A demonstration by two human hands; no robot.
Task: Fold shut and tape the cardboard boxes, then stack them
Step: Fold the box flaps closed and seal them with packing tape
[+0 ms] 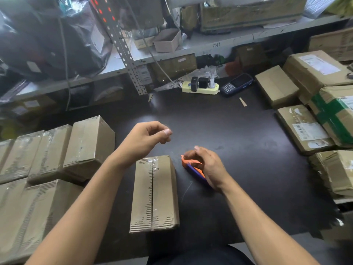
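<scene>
A closed cardboard box (pixel 154 192) lies at the near centre of a dark table (pixel 248 150), its long top seam covered by a strip of clear tape. The left hand (pixel 145 139) hovers just beyond the box's far end, holding nothing, with its fingers loosely curled and the thumb tip close to the forefinger. The right hand (pixel 207 167) is just right of the box, resting on an orange and purple tape dispenser (pixel 193 169) that sits on the table; its fingers curve over the tool, though how firmly they grip is unclear. To the left, a stack of taped boxes (pixel 53 159) stands in rows. More parcels (pixel 313 111) crowd the right edge. At the far side lie a power strip (pixel 200 88) and a handheld scanner (pixel 236 84), below a cluttered metal shelf (pixel 219 42).
</scene>
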